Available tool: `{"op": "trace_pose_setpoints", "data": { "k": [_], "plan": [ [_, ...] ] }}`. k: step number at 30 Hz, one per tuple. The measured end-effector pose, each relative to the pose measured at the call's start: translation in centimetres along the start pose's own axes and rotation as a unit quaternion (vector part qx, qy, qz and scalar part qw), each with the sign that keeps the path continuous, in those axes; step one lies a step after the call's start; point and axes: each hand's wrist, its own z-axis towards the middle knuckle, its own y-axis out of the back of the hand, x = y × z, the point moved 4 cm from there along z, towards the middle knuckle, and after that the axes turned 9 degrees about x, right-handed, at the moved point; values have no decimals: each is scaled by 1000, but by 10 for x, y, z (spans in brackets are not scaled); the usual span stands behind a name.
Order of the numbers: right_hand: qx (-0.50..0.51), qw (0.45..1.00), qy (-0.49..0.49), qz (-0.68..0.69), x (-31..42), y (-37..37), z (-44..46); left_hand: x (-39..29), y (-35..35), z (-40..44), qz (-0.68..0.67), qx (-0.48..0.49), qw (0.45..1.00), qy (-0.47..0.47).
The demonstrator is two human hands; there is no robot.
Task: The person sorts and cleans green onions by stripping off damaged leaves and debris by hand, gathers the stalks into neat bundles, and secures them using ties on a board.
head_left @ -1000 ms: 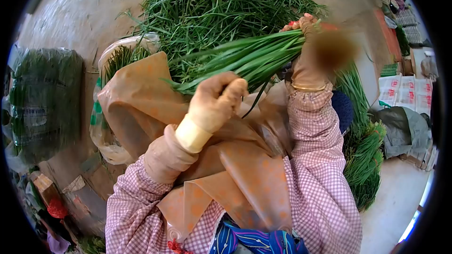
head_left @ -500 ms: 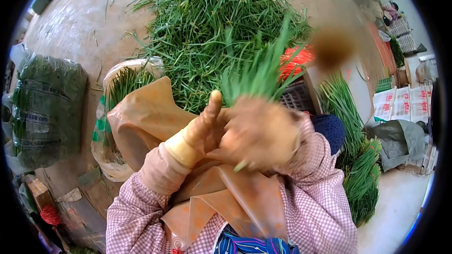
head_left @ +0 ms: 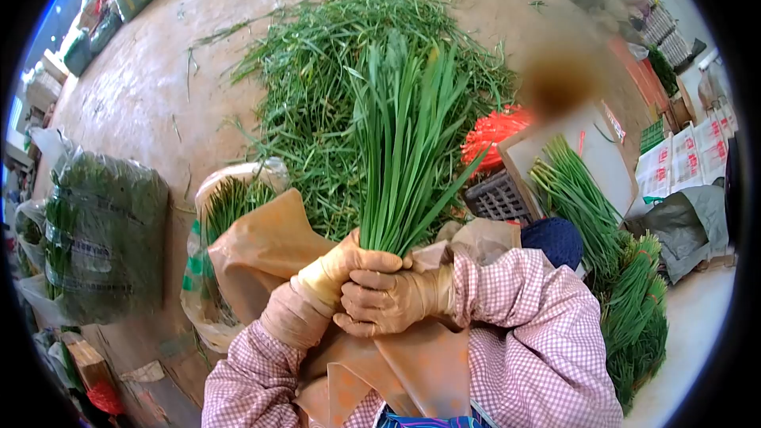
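A bundle of long green leaves [head_left: 404,143] stands upright in front of the body, leaf ends pointing away. My left hand [head_left: 345,264], in a tan glove, is closed round its lower end. My right hand [head_left: 392,301], gloved too, wraps the base just below and touches my left hand. The stem ends are hidden inside the fingers. Beyond the bundle, a heap of loose green leaves [head_left: 309,95] lies on the floor. A brown apron [head_left: 396,364] covers the lap beneath both hands.
Left: a plastic-wrapped green bale [head_left: 107,238] and an open bag of greens [head_left: 230,206]. Right: red ties [head_left: 495,139], a dark crate [head_left: 499,196], a board [head_left: 610,150] bearing a green bunch [head_left: 575,190], and more bunches [head_left: 634,317]. White printed boxes [head_left: 686,158] stand farther right.
The bundle has gone from lying sideways in my right hand to upright between both hands. My left hand has closed round it. The view has shifted, showing more floor ahead.
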Motion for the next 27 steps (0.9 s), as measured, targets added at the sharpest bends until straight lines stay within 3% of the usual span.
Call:
{"op": "trace_pose_setpoints", "data": {
  "k": [2, 3, 5, 6, 9, 11, 13, 14, 15, 17, 22, 27],
  "plan": [
    [41, 998, -40, 10, 4, -8, -7, 2, 11, 4, 23, -7, 1000, 9],
    [111, 993, -24, 9, 9, -8, -13, 2, 14, 5, 21, 1, 1000, 16],
    [96, 994, -40, 31, 2, 18, -11, 2, 20, 7, 18, 18, 999, 31],
    [89, 993, -58, 59, 0, 27, -14, -10, 13, 5, 171, -25, 984, -48],
    [144, 984, -101, 31, -6, 61, -23, -21, 0, -1, 334, -68, 931, -129],
    [93, 984, -144, 48, -25, 93, -29, -19, 0, -3, 314, -90, 939, -104],
    [-28, 925, -295, 238, -49, 120, -52, -21, -5, -5, 316, -89, 941, -81],
    [-172, 864, -370, 296, -59, 127, -61, -20, -6, -6, 296, -85, 948, -82],
    [-310, 775, -430, 346, -67, 131, -72, -19, -7, -6, 277, -82, 954, -84],
    [-340, 610, -607, 379, -82, 155, -83, -20, -17, -6, 279, -75, 954, -82],
    [-351, 595, -618, 376, -117, 173, -83, -14, -11, -3, 370, -65, 920, -110],
    [-319, 559, -626, 441, -128, 156, -84, -13, -10, -8, 338, -67, 937, -63]
  ]
}}
